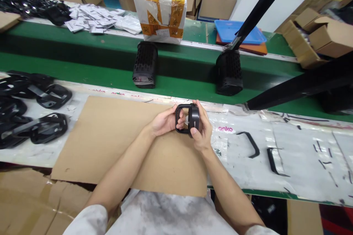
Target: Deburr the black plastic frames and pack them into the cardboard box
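Both my hands hold a square black plastic frame (188, 119) with rounded corners, raised slightly above a flat cardboard sheet (110, 136). My left hand (165, 123) grips the frame's left side, with its fingers curling onto the front. My right hand (202, 131) wraps the right side, its thumb pressing on the frame's thick black edge. Something pale shows through the frame's opening, but my fingers partly hide it. Several black plastic frame parts (49, 97) lie piled left of the cardboard. Two curved black strips (249, 144) lie to the right of my hands.
A green conveyor belt (110, 68) runs beyond the bench, carrying black ribbed housings (145, 65) and a taped white carton (160, 5). A black pole (300, 88) crosses the right side. Cardboard boxes (317, 36), a blue tray (237, 32) and stacked white papers (91, 19) lie farther back.
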Tool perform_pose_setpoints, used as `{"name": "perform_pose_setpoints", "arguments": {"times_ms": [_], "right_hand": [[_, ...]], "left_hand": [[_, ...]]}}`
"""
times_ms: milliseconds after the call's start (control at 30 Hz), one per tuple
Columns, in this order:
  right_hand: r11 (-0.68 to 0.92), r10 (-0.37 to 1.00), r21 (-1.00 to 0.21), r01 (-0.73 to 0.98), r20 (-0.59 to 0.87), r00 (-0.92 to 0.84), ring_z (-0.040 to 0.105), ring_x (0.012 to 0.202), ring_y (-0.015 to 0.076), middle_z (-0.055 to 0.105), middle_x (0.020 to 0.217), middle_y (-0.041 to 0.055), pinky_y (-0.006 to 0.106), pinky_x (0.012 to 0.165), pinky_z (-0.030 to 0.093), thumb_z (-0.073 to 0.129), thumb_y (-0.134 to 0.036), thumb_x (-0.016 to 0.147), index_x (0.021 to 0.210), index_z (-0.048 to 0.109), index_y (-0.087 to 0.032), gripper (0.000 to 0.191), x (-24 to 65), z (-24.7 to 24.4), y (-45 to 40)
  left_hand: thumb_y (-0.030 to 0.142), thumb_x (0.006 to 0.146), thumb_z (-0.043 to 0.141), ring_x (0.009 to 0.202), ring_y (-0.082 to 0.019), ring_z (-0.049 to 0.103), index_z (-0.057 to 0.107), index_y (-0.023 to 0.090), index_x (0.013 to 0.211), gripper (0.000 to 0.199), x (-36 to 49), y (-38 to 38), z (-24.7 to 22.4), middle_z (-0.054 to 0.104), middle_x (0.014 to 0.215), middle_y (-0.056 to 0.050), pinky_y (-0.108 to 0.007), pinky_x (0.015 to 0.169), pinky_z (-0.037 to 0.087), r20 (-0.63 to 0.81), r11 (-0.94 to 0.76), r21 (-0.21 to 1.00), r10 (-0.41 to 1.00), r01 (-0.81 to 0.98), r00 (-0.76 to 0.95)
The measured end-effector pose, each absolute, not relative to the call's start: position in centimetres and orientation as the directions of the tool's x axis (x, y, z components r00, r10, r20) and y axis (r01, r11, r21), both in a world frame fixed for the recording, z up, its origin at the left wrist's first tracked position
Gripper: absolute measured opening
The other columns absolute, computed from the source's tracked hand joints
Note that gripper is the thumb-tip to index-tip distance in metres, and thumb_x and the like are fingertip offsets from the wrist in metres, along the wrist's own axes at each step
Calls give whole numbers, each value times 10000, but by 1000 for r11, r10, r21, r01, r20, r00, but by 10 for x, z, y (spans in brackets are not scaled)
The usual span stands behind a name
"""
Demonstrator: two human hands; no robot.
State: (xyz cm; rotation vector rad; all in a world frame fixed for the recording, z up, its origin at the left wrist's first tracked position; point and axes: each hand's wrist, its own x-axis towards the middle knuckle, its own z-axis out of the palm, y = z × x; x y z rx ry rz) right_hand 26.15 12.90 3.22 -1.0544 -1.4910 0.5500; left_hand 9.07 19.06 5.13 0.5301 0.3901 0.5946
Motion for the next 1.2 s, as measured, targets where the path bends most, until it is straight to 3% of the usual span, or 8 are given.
{"name": "perform_pose_setpoints", "arguments": {"times_ms": [233, 433, 567, 733, 900, 1200], "right_hand": [[482, 854, -833, 271, 516, 66, 471, 1464, 384, 510, 1587, 93, 634, 1231, 351, 566, -688, 934, 1582, 452, -291, 768, 261, 32, 129], [485, 856, -817, 312, 516, 22, 447, 1481, 376, 498, 1593, 82, 640, 1224, 364, 518, -695, 950, 1600, 414, -300, 768, 261, 33, 127], [479, 853, -821, 312, 519, 55, 455, 1471, 374, 495, 1586, 92, 633, 1227, 358, 549, -684, 938, 1597, 415, -300, 775, 260, 32, 127], [445, 843, -795, 412, 528, 107, 440, 1473, 382, 472, 1578, 122, 640, 1224, 359, 588, -665, 914, 1592, 409, -277, 801, 259, 35, 127], [427, 832, -731, 532, 548, 84, 422, 1481, 386, 453, 1574, 144, 651, 1218, 361, 563, -637, 920, 1601, 372, -254, 805, 259, 38, 126], [447, 813, -696, 561, 579, 70, 441, 1464, 397, 456, 1561, 159, 659, 1200, 380, 604, -566, 904, 1607, 365, -248, 808, 258, 37, 126]], "left_hand": [[421, 880, 758, 742, -209, 669, 689, 108, 853, 322, 88, 195, 50, 657, 789, -73, -331, 730, 560, -189, 679, 567, 659, -467, 728], [445, 807, 826, 608, -129, 598, 706, 108, 878, 365, 88, 194, 50, 613, 737, -23, -271, 622, 545, -190, 751, 465, 602, -469, 776], [440, 782, 858, 598, -120, 599, 692, 120, 872, 371, 91, 191, 48, 602, 709, -4, -254, 609, 536, -155, 592, 642, 723, -487, 673], [415, 814, 846, 723, -145, 693, 721, 133, 1013, 368, 92, 192, 43, 723, 845, -48, -253, 712, 566, -134, 354, 866, 845, -354, 518], [484, 800, 839, 887, -197, 735, 740, 132, 1107, 477, 93, 193, 44, 771, 1028, -107, -267, 768, 588, -148, 317, 907, 856, -278, 495], [490, 793, 840, 819, -200, 735, 735, 121, 1062, 468, 95, 190, 51, 777, 936, -98, -294, 758, 604, -131, 267, 931, 881, -249, 454]]}}
